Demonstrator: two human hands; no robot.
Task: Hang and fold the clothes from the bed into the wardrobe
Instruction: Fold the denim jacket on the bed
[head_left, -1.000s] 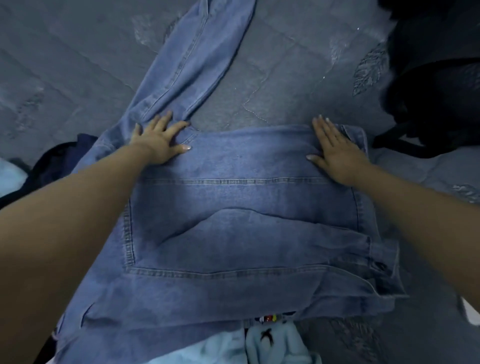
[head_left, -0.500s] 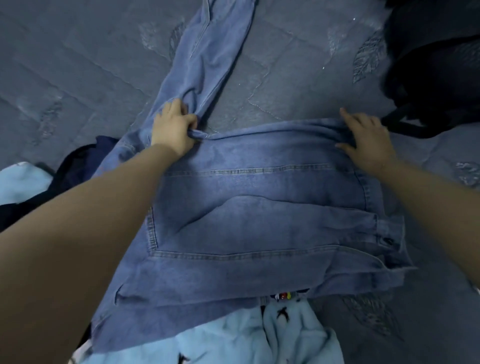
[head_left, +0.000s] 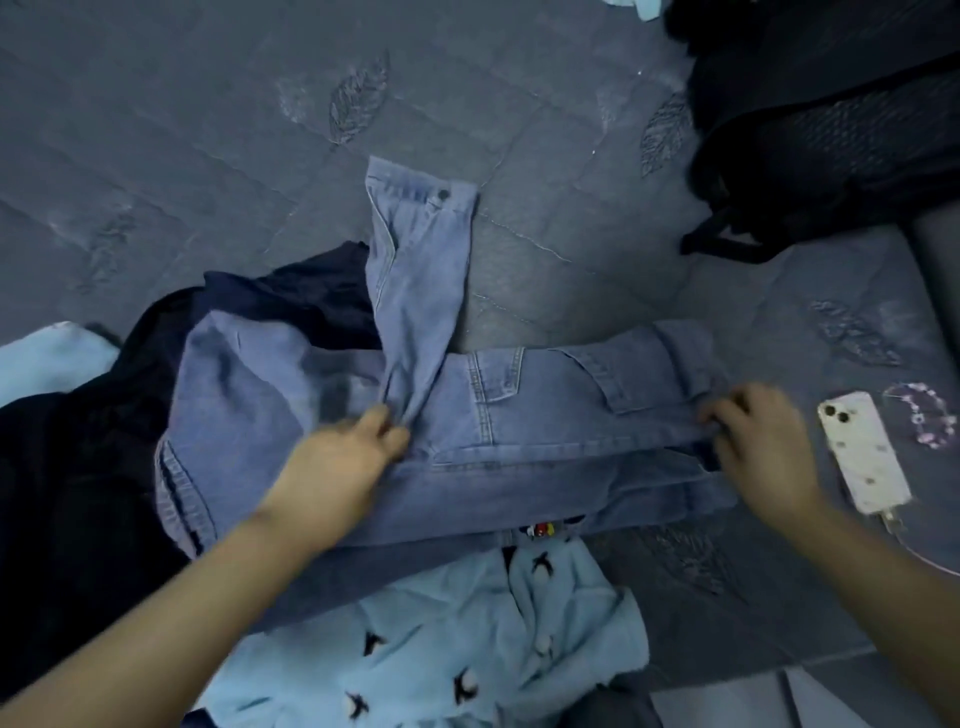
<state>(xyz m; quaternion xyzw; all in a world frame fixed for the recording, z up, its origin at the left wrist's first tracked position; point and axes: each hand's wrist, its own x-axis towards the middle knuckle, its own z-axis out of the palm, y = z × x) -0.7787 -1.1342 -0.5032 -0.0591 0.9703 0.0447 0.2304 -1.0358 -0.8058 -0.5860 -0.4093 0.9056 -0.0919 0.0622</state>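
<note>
Your left hand (head_left: 340, 457) and right hand (head_left: 758, 441) both grip the half-folded denim jacket (head_left: 545, 415); its sleeve (head_left: 415, 270) still trails, other clothes (head_left: 441, 649) wait on the bed (head_left: 208, 130).

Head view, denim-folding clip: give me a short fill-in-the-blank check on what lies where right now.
1. Both hands, left hand and right hand, grip the ____ jacket.
2. The phone lies to the jacket's ____.
3. The sleeve cuff shows one dark ____.
4. The light blue garment lies partly ____ the jacket.

Missing words: denim; right; button; under
</note>
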